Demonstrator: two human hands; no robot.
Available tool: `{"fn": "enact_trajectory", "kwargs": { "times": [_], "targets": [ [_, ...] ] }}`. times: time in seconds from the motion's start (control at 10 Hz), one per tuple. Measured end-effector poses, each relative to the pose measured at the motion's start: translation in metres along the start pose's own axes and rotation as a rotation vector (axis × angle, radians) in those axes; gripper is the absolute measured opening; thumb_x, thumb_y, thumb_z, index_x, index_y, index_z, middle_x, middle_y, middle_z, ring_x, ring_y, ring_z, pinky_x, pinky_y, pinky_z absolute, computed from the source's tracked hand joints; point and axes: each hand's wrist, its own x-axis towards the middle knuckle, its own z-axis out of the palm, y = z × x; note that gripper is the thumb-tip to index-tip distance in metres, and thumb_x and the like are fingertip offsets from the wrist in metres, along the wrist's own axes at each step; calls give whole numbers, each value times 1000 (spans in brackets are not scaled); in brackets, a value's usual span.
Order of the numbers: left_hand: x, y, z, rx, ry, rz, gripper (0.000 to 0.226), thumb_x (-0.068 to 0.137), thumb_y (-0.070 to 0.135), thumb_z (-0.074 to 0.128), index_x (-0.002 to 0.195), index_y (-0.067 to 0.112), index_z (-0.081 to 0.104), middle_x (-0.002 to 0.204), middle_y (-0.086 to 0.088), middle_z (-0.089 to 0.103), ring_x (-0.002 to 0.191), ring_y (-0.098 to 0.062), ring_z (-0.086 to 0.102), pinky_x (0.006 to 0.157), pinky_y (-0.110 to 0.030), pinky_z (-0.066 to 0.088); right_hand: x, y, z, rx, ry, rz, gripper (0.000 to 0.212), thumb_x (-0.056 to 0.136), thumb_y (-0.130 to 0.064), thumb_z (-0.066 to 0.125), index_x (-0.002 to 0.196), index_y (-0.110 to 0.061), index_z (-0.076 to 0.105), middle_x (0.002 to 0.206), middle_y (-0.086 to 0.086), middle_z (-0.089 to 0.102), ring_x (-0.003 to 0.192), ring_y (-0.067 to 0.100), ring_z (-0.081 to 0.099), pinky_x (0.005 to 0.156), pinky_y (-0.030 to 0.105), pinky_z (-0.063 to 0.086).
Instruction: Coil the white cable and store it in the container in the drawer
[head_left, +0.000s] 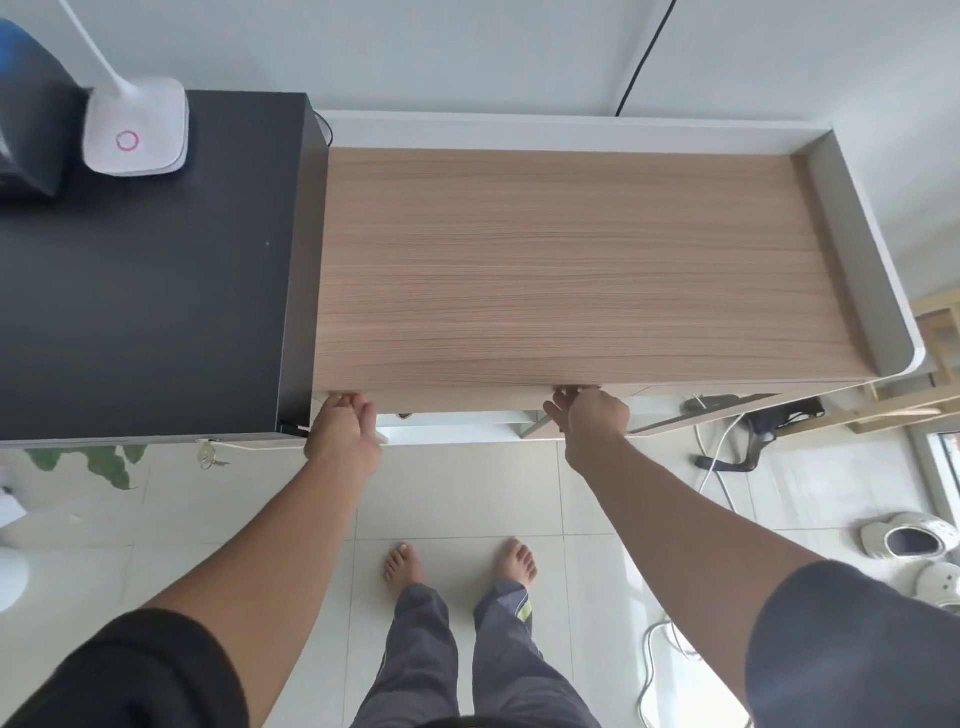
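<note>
White cable not identified on counter (571, 260); white leads seen on floor at right (714, 457) (which one is meant cannot be told). Judged light, limp, springy; best gripped near plug end, looped loosely. Drawer front (467, 400) under counter edge gripped by left hand (345, 421) and right hand (587, 415), fingers curled beneath lip. Container hidden. No readable writing; pink ring only on lamp base (135, 132).

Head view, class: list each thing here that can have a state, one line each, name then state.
Drawer: shut or nearly so, inside hidden.
Left hand: fingers curled under the desk's front edge.
Right hand: fingers curled under the same edge.
Lamp base: upright on the black cabinet; on or off unclear.
Keys: hanging from the cabinet lock.
White cable: loose on the floor.
</note>
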Motion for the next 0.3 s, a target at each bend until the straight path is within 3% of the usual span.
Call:
{"fn": "enact_trajectory", "kwargs": {
  "times": [0.1, 0.2, 0.3],
  "targets": [
    [-8, -8, -5, 43, 17, 70, 29, 96, -3, 61, 123, 6, 66, 111, -11, 71, 94, -17, 71, 77, -26, 61, -8, 8, -8, -269, -65, -67, 30, 99, -12, 39, 101, -9, 69, 97, 7, 64, 87, 24, 66, 81, 47, 63],
    [-20, -17, -11, 450, -36, 252, 17, 93, 3, 58, 103, 7, 71, 106, -15, 71, 101, -32, 67, 83, -35, 57, -23, 15, -22, -960, -154, -445, 30, 99, -23, 36, 100, -24, 66, 92, 4, 64, 91, 30, 58, 78, 39, 49],
    [-39, -22, -23, 1024, -51, 535, 40, 93, 21, 54, 130, 14, 64, 132, -5, 67, 118, -25, 61, 92, -34, 48, -34, 13, -26, -1287, -161, -593, 36, 100, -38, 38, 123, -26, 62, 116, 10, 71, 111, 35, 62, 82, 39, 48]
  ]
}}
